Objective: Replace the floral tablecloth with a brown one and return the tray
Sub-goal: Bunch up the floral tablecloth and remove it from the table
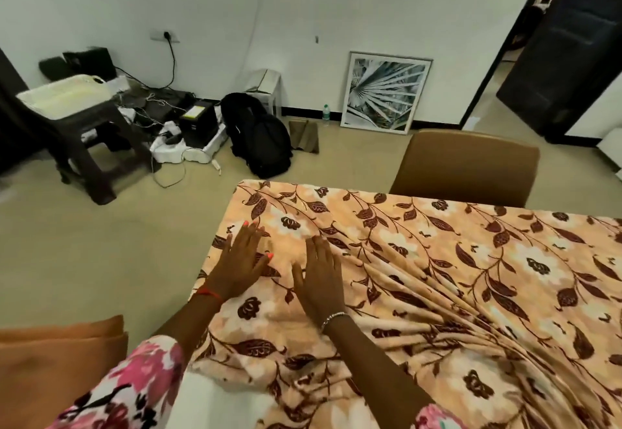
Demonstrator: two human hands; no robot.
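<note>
Floral tablecloth [437, 260] beneath left fingers [245, 238], right fingers [320, 251]

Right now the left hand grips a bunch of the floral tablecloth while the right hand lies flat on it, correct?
Not quite. The head view shows the left hand is not gripping anything: it lies flat, fingers straight, on the floral tablecloth. The right hand lies flat on it, as you said.

— Hands?
— Left hand [244, 260] and right hand [319, 277] lie flat, fingers straight, side by side on the floral tablecloth [437, 277], near its eleven o'clock corner.
— Cloth condition?
— Rumpled, folds running toward four o'clock. Brown cloth [57, 361] at eight o'clock; chair [468, 166] at one o'clock.
</note>
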